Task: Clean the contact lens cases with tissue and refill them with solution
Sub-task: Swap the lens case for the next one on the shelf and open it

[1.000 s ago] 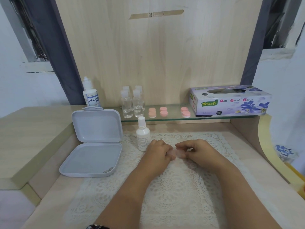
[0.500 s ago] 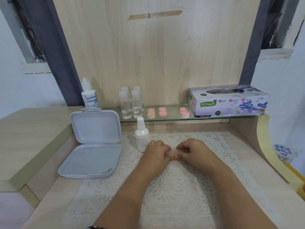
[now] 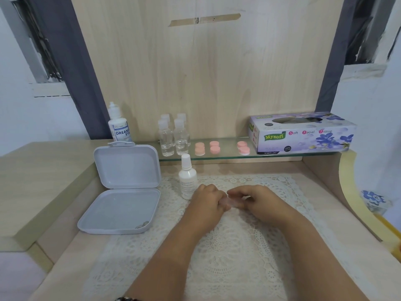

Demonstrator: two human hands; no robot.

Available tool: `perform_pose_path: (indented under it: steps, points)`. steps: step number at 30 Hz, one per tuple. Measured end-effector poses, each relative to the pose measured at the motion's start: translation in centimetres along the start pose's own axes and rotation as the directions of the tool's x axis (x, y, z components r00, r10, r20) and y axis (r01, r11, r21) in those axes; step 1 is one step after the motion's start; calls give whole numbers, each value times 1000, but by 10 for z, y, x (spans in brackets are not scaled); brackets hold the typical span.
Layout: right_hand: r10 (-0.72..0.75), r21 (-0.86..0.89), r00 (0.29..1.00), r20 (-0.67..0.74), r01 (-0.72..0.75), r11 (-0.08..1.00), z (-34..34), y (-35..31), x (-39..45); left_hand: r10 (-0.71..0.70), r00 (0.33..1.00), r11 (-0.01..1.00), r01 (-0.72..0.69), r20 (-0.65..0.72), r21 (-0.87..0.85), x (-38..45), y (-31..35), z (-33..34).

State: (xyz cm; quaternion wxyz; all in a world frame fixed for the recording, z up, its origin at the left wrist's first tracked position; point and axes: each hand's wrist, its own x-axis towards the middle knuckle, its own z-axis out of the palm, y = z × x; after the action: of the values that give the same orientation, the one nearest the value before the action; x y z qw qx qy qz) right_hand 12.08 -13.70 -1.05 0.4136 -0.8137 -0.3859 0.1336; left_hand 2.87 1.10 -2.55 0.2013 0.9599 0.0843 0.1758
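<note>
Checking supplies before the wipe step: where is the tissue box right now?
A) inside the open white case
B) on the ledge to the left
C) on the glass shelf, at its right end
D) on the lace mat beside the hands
C: the tissue box sits on the right end of the glass shelf, to the right of the pink lens cases.

Lace mat (image 3: pixel 227 246) lay bare behind and to the right of the hands (image 3: pixel 230 202). A white spray bottle (image 3: pixel 188 181) stood just beside the left hand, blocking that side; past it, an open grey case (image 3: pixel 121 205) with raised lid. Ahead, the glass shelf (image 3: pixel 225 156) overhung the surface, crowded with clear bottles (image 3: pixel 173 137), pink caps (image 3: pixel 214 147) and tissue box (image 3: pixel 301 133).
</note>
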Motion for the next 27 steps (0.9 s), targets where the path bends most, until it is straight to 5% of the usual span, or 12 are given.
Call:
perform_pose_path:
  steps: [20, 27]
  points:
    - [46, -227, 983, -176, -86, 970, 8, -10, 1, -12, 1000, 999, 13, -18, 53, 3, -2, 2]
    - [-14, -311, 995, -94, -16, 950, 6, -6, 5, 11, 1000, 998, -11, 3, 66, 4, -2, 3]
